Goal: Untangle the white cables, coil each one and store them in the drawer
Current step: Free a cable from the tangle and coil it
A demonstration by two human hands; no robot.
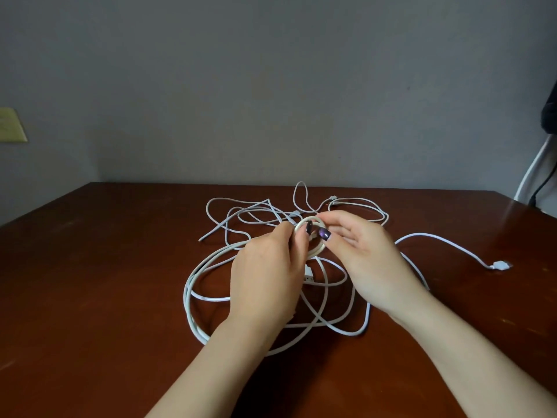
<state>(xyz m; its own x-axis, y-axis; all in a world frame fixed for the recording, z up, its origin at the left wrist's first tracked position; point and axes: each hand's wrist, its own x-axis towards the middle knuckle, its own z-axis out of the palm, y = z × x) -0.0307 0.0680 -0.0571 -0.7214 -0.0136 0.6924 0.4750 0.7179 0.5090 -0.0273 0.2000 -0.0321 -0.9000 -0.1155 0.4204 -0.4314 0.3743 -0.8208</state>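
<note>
Cable coil (pixel 312 219) btwn left hand (pixel 265 276) & right hand (pixel 370 260), over tangle (pixel 189 285).

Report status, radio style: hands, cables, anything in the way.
Left hand, right hand pinching small coil. Other white cables tangled on table. Drawer not in view.

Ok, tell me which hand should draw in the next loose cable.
Right, probably. The left hand grips the small coil, anchoring it; the right hand only pinches its rim, and the plug-ended cable lies on its side.
</note>
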